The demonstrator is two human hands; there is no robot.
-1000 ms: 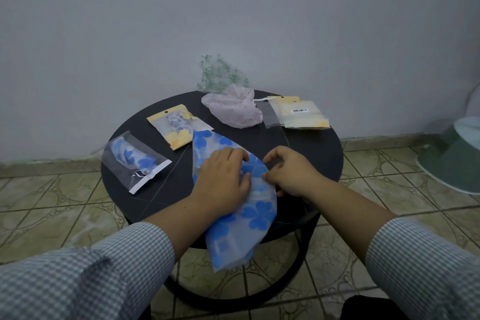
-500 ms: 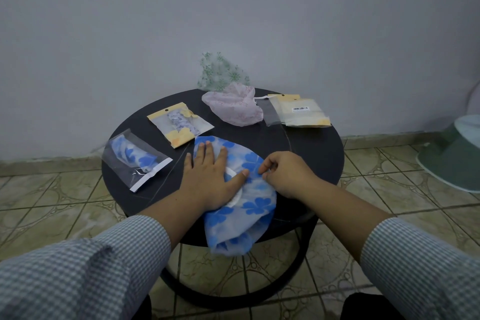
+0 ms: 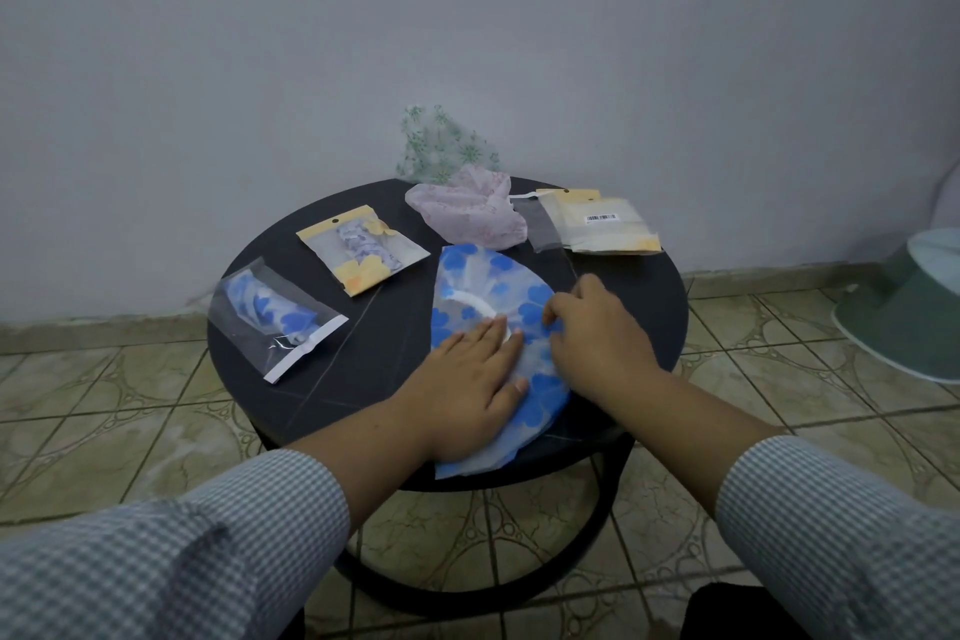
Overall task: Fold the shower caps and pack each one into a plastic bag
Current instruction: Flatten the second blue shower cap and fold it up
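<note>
Blue-flowered shower cap (image 3: 488, 286) lay folded into a half-round on the near right part of the round black bench (image 3: 363, 359), its lower edge hanging just over the front rim. Left hand (image 3: 467, 390) pressed flat on it, fingers spread and open. Right hand (image 3: 597, 327) pinched the cap's right edge, fingers closed on the plastic. Left of the cap: a clear bag with a blue cap inside (image 3: 272, 317) overhanging the left rim, and a yellow-header bag with a packed cap (image 3: 363, 247) further back. Behind the cap: a loose pink cap (image 3: 467, 213), a green-print cap (image 3: 441, 146) against the wall, and a stack of empty bags (image 3: 597, 224) at back right. Plain grey wall (image 3: 467, 16), greenish patterned floor tiles (image 3: 104, 405), a pale green basin (image 3: 909, 312) on the floor at right. Checked sleeves (image 3: 156, 561) in the foreground.
</note>
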